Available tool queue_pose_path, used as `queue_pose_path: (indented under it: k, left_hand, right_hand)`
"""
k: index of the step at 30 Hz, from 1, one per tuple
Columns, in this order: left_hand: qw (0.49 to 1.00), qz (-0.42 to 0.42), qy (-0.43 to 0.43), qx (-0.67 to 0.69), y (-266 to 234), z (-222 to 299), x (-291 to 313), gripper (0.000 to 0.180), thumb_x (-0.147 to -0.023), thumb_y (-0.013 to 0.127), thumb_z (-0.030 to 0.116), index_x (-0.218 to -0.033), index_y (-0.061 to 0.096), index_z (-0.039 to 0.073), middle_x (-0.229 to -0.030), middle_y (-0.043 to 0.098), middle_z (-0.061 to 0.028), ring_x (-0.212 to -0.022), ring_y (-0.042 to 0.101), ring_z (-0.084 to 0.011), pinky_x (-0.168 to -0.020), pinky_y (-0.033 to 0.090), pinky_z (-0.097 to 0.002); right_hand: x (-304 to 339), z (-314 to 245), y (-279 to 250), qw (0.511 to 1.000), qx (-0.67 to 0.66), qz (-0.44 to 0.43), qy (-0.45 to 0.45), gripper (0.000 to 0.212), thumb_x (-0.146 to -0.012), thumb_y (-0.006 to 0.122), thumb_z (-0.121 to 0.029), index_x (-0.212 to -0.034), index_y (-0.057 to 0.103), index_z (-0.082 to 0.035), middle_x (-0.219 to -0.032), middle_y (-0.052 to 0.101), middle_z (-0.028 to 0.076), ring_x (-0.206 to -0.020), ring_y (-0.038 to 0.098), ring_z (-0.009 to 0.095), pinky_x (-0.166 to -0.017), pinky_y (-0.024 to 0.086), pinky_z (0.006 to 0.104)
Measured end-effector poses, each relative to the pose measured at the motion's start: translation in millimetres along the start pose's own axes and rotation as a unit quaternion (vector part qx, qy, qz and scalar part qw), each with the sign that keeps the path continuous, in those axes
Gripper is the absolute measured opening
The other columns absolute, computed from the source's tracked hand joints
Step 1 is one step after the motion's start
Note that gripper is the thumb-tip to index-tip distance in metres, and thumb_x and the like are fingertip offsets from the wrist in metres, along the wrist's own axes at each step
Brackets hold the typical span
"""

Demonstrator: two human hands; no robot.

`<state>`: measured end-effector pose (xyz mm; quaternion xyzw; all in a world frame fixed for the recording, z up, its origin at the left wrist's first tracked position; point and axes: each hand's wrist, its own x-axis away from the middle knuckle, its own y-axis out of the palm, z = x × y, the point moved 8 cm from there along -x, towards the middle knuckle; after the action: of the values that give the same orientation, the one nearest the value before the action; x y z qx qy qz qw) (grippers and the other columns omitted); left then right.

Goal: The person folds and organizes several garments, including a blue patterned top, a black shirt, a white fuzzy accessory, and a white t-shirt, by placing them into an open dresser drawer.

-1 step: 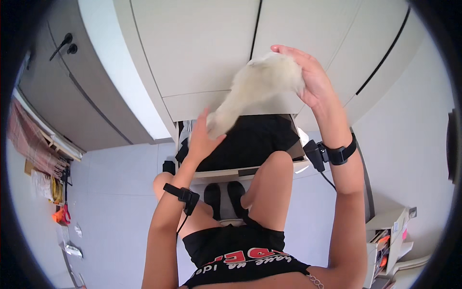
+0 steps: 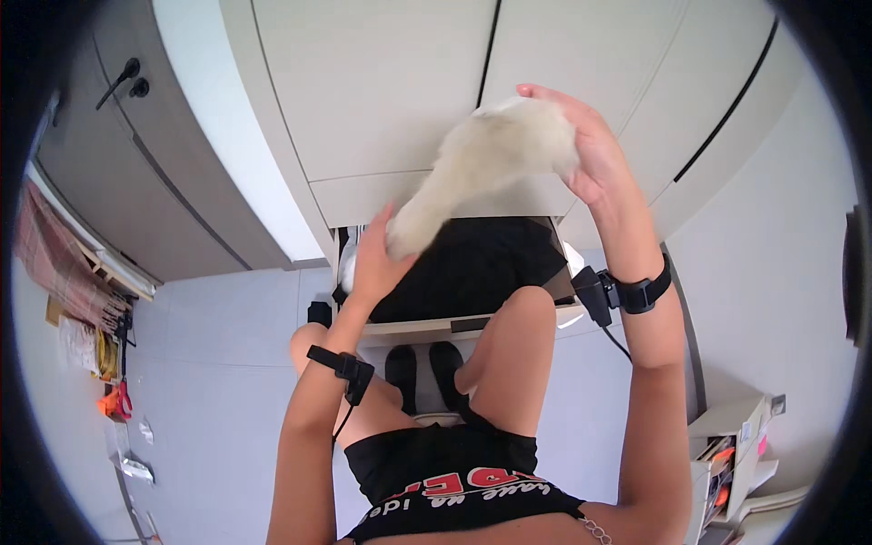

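The open drawer (image 2: 409,330) has black cloth (image 2: 472,268) inside. Over the drawer's back, a fluffy cream thing (image 2: 500,153) is held up: the right hand (image 2: 590,150) grips the fat end, the left hand (image 2: 375,265) grips the thin end.

Fluffy, furry pale item (image 2: 504,145); matt black cloth (image 2: 477,268)

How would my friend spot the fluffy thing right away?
Find the big pale cabinet with its open drawer of black clothes. Between the left hand and right hand is the fluffy thing. It is long and cream, wider by the right hand, and furry, unlike the smooth cabinet and black clothes.
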<state>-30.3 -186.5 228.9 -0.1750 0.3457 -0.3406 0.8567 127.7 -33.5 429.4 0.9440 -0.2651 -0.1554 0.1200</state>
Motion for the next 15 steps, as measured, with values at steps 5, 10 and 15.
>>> queue_pose_path:
  k: [5,10,15]
  left_hand:
    - [0.983,-0.129,-0.104,-0.079,-8.1,-103.3,34.9,0.039,-0.063,0.067,0.013,-0.099,0.057,0.005,-0.089,0.06,-0.0186,-0.087,0.056,-0.0352,-0.077,0.045,-0.0387]
    - [0.951,-0.243,-0.172,-0.089,-28.9,-192.4,57.8,0.037,-0.063,0.067,0.019,-0.096,0.06,0.006,-0.09,0.062,-0.0172,-0.086,0.059,-0.0329,-0.076,0.046,-0.038]
    - [0.883,-0.338,-0.271,-0.182,-21.3,-239.1,65.1,0.042,-0.056,0.071,0.029,-0.09,0.066,0.006,-0.087,0.064,-0.0164,-0.083,0.061,-0.0316,-0.078,0.047,-0.0358]
  right_hand:
    - [-18.8,42.0,-58.0,0.99,-0.112,0.081,0.023,0.028,-0.088,0.044,-0.012,-0.109,0.05,0.006,-0.105,0.056,0.015,-0.095,0.056,0.022,-0.079,0.051,0.03]
    - [-5.8,175.6,-155.3,0.946,-0.225,0.166,0.163,0.027,-0.087,0.049,-0.011,-0.109,0.047,0.006,-0.112,0.05,0.016,-0.101,0.052,0.028,-0.083,0.052,0.0393]
    - [61.5,323.3,-230.2,0.91,-0.064,0.295,0.285,0.034,-0.073,0.065,0.001,-0.103,0.052,0.006,-0.104,0.055,0.016,-0.088,0.057,0.028,-0.075,0.055,0.0376]
